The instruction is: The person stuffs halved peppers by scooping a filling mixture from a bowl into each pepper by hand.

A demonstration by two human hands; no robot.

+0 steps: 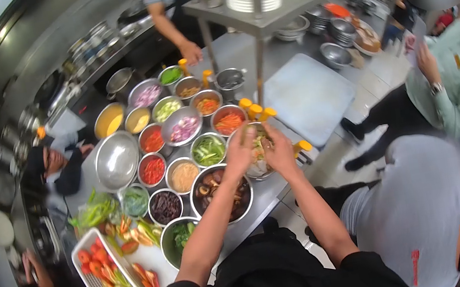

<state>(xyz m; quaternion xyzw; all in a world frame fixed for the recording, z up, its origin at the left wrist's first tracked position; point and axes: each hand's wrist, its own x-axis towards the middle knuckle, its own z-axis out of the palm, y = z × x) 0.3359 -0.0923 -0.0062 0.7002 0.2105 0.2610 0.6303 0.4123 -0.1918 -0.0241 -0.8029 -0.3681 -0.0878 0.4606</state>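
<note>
My left hand [242, 153] and my right hand [280, 150] are close together over a round metal bowl [260, 170] of pale mixed vegetables. Their fingers look curled inward; what they pinch or grip there is hidden. Beside my left wrist is a metal bowl of sliced green vegetable [208, 150], with shredded carrot [230, 121] in another bowl behind it. Below my left forearm stands a larger pot of dark mushrooms [213, 189]. Yellow-capped bottles [255, 110] stand just beyond my right hand.
Several metal bowls of chopped ingredients crowd the steel counter, with an upturned-looking large bowl [117, 161] at left. A white basket of peppers [109, 276] sits lower left. A white cutting board [310, 96] lies right of a shelf post [260, 65]. Other people stand around the counter.
</note>
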